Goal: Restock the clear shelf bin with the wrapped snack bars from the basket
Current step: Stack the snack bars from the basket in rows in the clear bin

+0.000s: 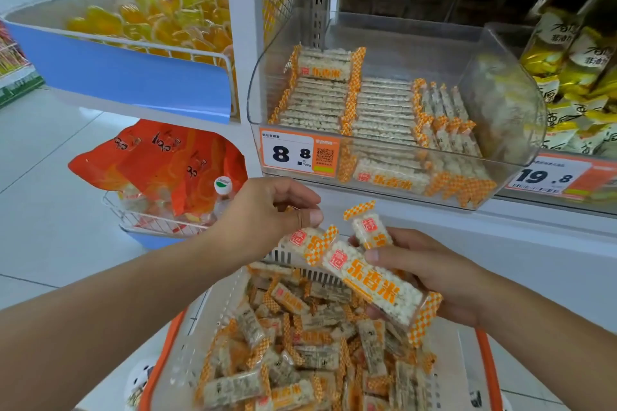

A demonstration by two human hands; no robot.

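Observation:
The clear shelf bin point(500, 90) sits on the shelf ahead, holding neat rows of wrapped snack bars point(377, 110) with orange checkered ends. Below me the white basket with an orange rim point(160, 364) is full of several loose bars point(293, 354). My right hand point(430, 270) grips a bunch of bars point(377, 287) above the basket, thumb on top of the front one. My left hand point(267, 207) hovers just left of them, its fingertips pinching the end of one bar point(307, 240) in the bunch.
A price tag reading 8.8 point(300, 152) is on the bin's front. Yellow-packaged snacks point(574, 77) fill the bin to the right. A wire basket of orange candies point(160, 10) hangs at upper left, and orange bags point(160, 160) sit in a lower wire basket.

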